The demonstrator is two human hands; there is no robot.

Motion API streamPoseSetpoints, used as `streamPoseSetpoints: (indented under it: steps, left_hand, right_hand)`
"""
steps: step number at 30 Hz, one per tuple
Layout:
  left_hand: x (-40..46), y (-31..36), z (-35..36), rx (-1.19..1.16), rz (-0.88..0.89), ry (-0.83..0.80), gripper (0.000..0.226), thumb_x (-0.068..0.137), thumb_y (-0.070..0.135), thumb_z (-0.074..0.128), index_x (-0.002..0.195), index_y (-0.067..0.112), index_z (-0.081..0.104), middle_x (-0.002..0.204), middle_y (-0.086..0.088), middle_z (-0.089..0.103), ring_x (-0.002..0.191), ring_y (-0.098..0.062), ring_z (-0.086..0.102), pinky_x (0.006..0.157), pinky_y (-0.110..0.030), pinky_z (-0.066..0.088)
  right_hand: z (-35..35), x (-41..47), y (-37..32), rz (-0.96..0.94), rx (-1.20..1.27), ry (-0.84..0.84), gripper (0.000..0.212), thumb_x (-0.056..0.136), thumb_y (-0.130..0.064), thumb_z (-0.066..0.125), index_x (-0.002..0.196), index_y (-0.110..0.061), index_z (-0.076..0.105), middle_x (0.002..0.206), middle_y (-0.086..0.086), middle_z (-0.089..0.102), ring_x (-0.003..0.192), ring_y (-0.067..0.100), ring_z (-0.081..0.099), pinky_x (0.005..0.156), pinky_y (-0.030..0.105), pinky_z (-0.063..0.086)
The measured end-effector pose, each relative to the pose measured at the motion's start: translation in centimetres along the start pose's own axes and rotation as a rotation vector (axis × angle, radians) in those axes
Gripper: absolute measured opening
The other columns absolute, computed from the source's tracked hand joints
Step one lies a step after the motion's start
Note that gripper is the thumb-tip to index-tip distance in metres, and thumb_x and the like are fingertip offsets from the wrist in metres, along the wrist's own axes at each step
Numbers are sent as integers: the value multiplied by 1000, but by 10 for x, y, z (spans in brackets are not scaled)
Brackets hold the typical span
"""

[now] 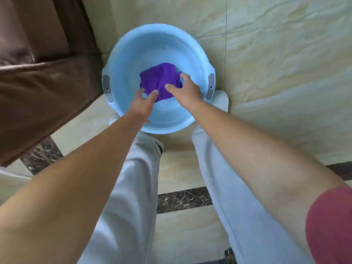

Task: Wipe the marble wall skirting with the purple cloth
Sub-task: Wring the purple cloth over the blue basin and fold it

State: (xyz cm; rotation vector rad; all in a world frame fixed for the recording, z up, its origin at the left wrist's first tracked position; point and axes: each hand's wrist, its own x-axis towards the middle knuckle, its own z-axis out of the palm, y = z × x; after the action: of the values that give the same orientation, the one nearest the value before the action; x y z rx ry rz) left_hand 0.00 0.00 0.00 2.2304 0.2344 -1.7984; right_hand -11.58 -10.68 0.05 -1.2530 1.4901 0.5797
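Beige tile floor (285, 73), blue basin (133, 44) w/ purple cloth (158, 79) inside, left hand (142, 104) & right hand (187, 91) both pinching cloth edges

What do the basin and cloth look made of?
Basin: likely plastic, smooth and slightly glossy, judging by its even light-blue colour and moulded rim with grey handle inserts. Cloth: soft purple fabric, possibly microfibre, bunched in folds; both hands, left and right, touch it.
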Motion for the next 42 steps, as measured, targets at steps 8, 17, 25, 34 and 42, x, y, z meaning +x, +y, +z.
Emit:
streamPoseSetpoints:
  steps: [8,17,25,34,42]
  left_hand:
    - [88,-2,23,-335,-11,110,56,93,45,64,143,30,45,124,5,65,92,-13,71,64,-33,62]
    - [-24,11,-10,-616,-168,37,32,99,37,54,125,20,60,127,-2,66,113,-26,65,82,-56,57]
    - [-254,53,-40,-724,87,-182,53,88,53,68,133,25,60,123,6,73,110,-17,72,96,-47,58]
    - [-416,27,-91,-991,408,-169,39,94,20,68,130,8,62,129,-18,69,115,-28,68,102,-44,54]
    - [-485,-102,-134,-1348,416,160,39,92,19,71,129,11,62,118,-8,73,105,-20,71,88,-36,58]
  right_hand:
    - [51,84,25,-16,75,39,72,87,-44,69,151,-25,40,140,3,59,124,25,59,102,38,49]
    - [-11,-10,-13,17,334,-76,20,63,-29,62,82,-23,66,81,-2,66,77,22,60,71,33,49]
    - [-117,-214,-95,23,569,-84,29,53,-23,56,82,-23,59,83,3,62,76,24,55,67,35,40]
    - [-147,-359,-149,-246,571,-381,40,94,-27,70,126,-4,63,131,21,67,121,35,66,104,53,51]
    - [-62,-455,-178,-450,-17,-366,37,86,-34,76,118,-22,60,110,2,70,93,14,70,88,47,61]
